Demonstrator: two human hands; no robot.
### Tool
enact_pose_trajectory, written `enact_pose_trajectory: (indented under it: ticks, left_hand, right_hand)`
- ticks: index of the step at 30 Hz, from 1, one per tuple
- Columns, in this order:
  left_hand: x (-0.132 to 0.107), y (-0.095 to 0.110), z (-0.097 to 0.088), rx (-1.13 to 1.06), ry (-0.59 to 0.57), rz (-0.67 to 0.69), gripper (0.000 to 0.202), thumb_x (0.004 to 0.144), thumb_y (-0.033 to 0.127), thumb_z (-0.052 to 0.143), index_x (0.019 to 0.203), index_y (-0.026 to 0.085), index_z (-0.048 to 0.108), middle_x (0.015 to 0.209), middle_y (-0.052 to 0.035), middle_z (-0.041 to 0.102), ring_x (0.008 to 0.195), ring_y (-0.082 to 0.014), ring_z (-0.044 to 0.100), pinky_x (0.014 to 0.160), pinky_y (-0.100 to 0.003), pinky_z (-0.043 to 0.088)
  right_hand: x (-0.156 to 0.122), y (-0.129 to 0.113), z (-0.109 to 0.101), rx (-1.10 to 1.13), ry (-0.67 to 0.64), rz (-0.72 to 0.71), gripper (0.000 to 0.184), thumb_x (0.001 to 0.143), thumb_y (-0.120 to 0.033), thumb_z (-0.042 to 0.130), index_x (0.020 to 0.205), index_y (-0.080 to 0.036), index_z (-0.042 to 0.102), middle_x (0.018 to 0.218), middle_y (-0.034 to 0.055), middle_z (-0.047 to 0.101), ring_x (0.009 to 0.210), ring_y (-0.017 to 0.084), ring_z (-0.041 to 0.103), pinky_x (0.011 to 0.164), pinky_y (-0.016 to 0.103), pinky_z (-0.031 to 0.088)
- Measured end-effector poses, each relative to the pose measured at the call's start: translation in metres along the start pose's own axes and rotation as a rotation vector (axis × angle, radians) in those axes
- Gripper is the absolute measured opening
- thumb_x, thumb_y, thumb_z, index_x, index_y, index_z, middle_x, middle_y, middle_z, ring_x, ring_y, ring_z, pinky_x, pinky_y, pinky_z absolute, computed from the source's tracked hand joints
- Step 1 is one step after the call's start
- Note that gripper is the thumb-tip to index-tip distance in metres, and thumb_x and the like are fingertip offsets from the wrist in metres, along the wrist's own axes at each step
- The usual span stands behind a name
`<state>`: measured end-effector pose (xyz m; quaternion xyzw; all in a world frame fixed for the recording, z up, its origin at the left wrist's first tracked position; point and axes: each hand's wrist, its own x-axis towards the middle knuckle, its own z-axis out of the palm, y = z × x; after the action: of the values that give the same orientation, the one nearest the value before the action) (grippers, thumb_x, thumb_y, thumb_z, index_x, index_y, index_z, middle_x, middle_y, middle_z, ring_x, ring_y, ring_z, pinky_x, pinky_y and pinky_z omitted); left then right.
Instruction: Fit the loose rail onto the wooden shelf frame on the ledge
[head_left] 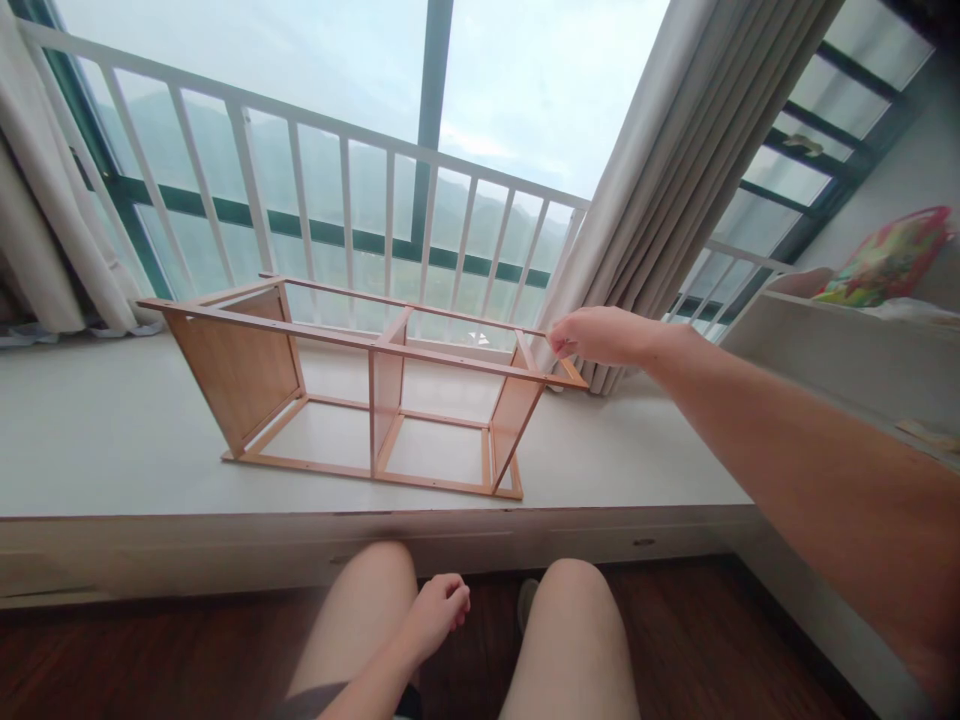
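Observation:
A light-brown wooden shelf frame (386, 408) lies on its side on the white window-sill bench (90, 430). It has two end panels and a middle divider between its rails, with open sides. At the frame's upper right end is my right hand (576, 334), its fingers curled by the far rail and corner. Whether it grips the rail or works on something small there is hidden. Low in front of the bench, my left hand (442, 610) rests by my left thigh, fingers curled in loosely. I see nothing in it.
White railings (345, 190) and the window stand behind the bench. Beige curtains (660, 180) hang at both sides. On the right is a white shelf unit (810, 340) with a colourful bag (885, 260) on top. Drawer fronts (225, 555) run below the bench, above dark wooden flooring (675, 640).

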<state>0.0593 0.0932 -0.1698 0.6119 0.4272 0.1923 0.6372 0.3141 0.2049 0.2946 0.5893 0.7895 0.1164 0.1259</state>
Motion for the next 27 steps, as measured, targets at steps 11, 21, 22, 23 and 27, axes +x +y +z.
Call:
enact_pose_trajectory:
  ticks: [11, 21, 22, 23, 27]
  left_hand:
    - [0.002, -0.004, 0.0, 0.015, -0.003, 0.006, 0.026, 0.076, 0.039, 0.047, 0.066, 0.016, 0.054, 0.057, -0.0013, 0.056, 0.055, -0.0133, 0.052, 0.054, -0.025, 0.035]
    - [0.002, 0.0, 0.0, 0.025, -0.003, 0.009, 0.025, 0.076, 0.038, 0.044, 0.065, 0.017, 0.053, 0.056, -0.0012, 0.054, 0.053, -0.0132, 0.05, 0.054, -0.025, 0.036]
    - [0.002, -0.001, 0.001, 0.024, -0.004, 0.008, 0.026, 0.076, 0.038, 0.044, 0.065, 0.017, 0.053, 0.056, -0.0013, 0.054, 0.053, -0.0134, 0.05, 0.054, -0.025, 0.036]
    - [0.003, -0.001, 0.001, 0.022, -0.002, 0.007, 0.026, 0.075, 0.039, 0.044, 0.065, 0.017, 0.053, 0.056, -0.0013, 0.054, 0.054, -0.0136, 0.05, 0.054, -0.025, 0.036]
    - [0.003, -0.004, 0.001, 0.011, 0.002, 0.002, 0.027, 0.075, 0.041, 0.046, 0.065, 0.017, 0.053, 0.057, -0.0011, 0.054, 0.055, -0.0139, 0.052, 0.054, -0.025, 0.036]
  right_hand:
    - [-0.001, -0.005, -0.002, -0.007, 0.015, -0.092, 0.01, 0.08, -0.02, 0.056, 0.074, -0.023, 0.063, 0.089, 0.005, 0.068, 0.077, 0.02, 0.06, 0.064, 0.032, 0.037]
    - [0.0, -0.009, -0.005, -0.107, 0.037, -0.315, 0.014, 0.075, -0.007, 0.051, 0.07, -0.02, 0.055, 0.089, 0.0049, 0.063, 0.087, 0.019, 0.056, 0.07, 0.029, 0.035]
    - [0.0, -0.01, -0.006, -0.125, 0.037, -0.342, 0.016, 0.075, -0.005, 0.05, 0.071, -0.02, 0.054, 0.089, 0.005, 0.063, 0.089, 0.02, 0.055, 0.07, 0.029, 0.035]
    - [-0.001, -0.011, -0.007, -0.139, 0.036, -0.36, 0.017, 0.075, -0.005, 0.049, 0.071, -0.02, 0.055, 0.089, 0.0051, 0.062, 0.089, 0.02, 0.055, 0.07, 0.03, 0.035]
    - [-0.002, -0.014, -0.009, -0.16, 0.026, -0.387, 0.017, 0.076, -0.005, 0.048, 0.072, -0.02, 0.055, 0.089, 0.0054, 0.062, 0.088, 0.019, 0.055, 0.07, 0.03, 0.035]
